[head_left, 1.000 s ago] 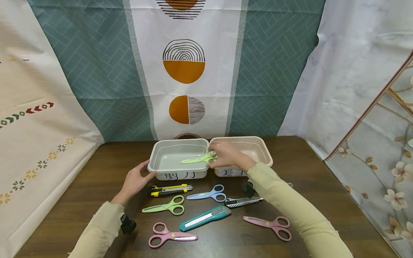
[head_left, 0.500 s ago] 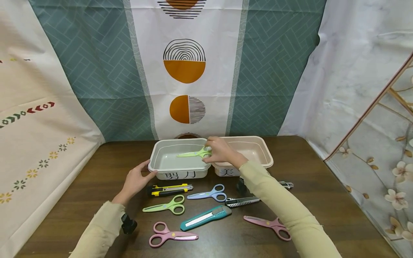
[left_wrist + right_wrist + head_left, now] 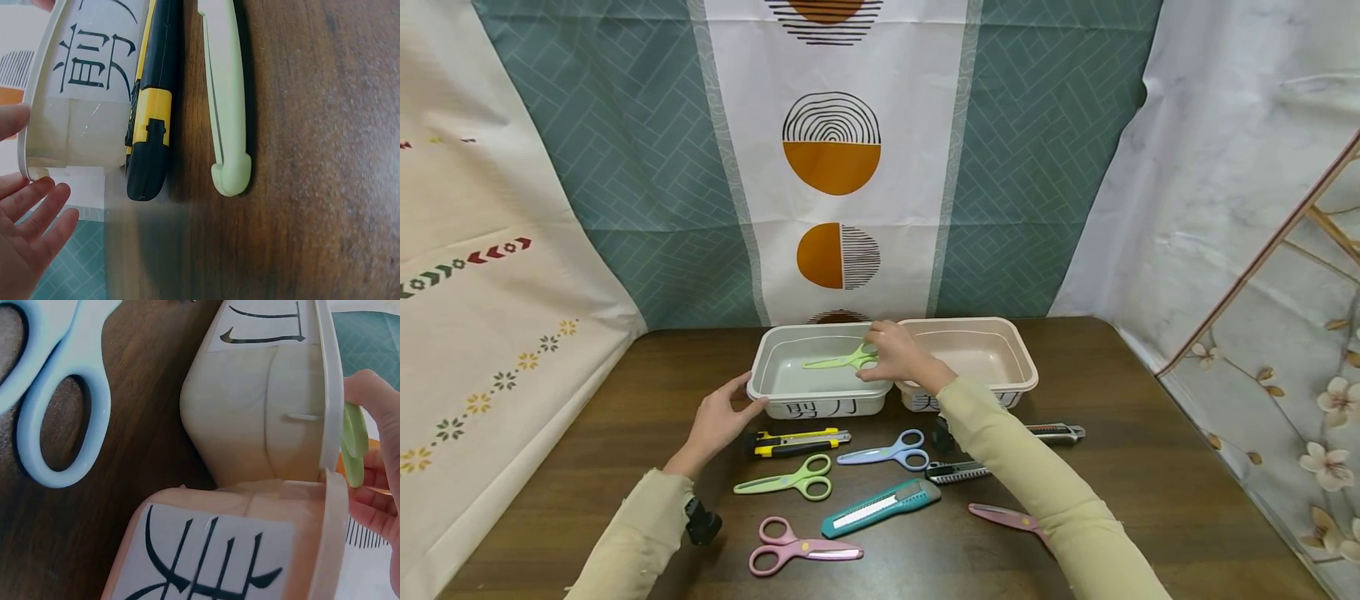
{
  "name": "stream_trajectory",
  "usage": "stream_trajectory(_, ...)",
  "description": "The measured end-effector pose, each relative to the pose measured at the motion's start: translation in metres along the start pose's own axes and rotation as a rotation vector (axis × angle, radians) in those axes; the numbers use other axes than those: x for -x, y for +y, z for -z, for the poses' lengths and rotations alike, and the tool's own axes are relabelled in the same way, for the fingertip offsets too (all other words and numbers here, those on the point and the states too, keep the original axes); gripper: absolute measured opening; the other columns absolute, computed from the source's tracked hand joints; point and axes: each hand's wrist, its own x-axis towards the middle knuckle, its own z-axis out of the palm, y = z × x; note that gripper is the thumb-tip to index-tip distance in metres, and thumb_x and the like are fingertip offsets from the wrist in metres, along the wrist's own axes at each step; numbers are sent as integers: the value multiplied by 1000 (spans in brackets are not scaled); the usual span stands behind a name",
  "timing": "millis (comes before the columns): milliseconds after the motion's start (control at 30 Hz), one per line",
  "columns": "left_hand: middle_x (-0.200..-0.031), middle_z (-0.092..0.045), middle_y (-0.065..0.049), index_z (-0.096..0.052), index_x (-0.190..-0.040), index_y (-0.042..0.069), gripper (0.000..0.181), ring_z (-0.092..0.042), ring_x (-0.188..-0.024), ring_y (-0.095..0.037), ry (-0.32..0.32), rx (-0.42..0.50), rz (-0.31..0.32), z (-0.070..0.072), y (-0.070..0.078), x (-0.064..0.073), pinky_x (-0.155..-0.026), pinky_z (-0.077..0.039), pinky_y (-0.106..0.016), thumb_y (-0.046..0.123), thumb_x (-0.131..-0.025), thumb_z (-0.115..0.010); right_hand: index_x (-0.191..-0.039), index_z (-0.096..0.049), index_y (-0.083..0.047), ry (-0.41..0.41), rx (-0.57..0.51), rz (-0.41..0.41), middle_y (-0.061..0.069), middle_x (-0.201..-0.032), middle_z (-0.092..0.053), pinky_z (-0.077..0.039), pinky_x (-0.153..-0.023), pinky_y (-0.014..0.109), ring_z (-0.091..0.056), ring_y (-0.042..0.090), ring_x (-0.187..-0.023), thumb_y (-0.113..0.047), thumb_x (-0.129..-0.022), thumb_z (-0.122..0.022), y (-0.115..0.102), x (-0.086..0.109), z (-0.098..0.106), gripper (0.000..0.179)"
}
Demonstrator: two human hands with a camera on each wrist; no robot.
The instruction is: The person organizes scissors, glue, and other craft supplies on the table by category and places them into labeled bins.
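My right hand (image 3: 897, 357) pinches the handles of light green scissors (image 3: 831, 363), holding them over the pale grey-green bin (image 3: 772, 405) with the blades pointing left. In the right wrist view, the green handle (image 3: 354, 447) shows between thumb and fingers, just beyond the bin's rim. My left hand (image 3: 718, 421) rests at that bin's front left corner. Seen from the left wrist, its fingers (image 3: 53, 206) are spread and fairly straight, with fingertips against the rim and the thumb on the front edge. The bin bears a white label (image 3: 94, 56) with black characters.
A beige-pink bin (image 3: 1026, 367) stands right beside the first. In front lie a yellow-black utility knife (image 3: 797, 442), blue scissors (image 3: 880, 452), green scissors (image 3: 786, 481), a teal knife (image 3: 880, 508), pink scissors (image 3: 797, 548), and, partly behind the right sleeve, more pink scissors (image 3: 1003, 517) and knives.
My right hand has moved left from the gap between the bins, carrying the green scissors further over the grey-green bin. My left hand has stayed at the bin's corner.
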Motion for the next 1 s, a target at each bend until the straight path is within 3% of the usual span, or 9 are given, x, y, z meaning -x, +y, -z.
stream_trajectory(467, -114, -58, -22, -44, -130, -4, 61, -58, -98, -36, 2, -1, 2, 0, 1, 0, -76, -46, -48, 28, -82, -66, -69, -61, -11, -71, 83, 23, 2, -77, -56, -40, -62, 29, -49, 16, -70, -42, -67, -71, 2, -10, -15, 33)
stream_trajectory(1000, -111, -60, -22, -45, -129, -5, 60, -59, -97, -34, 20, -15, 3, -1, 0, 1, -76, -46, -47, 27, -82, -66, -74, -63, -10, -97, 75, -53, 3, -82, -58, -43, -62, 29, -52, 17, -74, -48, -69, -72, -10, -16, -19, 39)
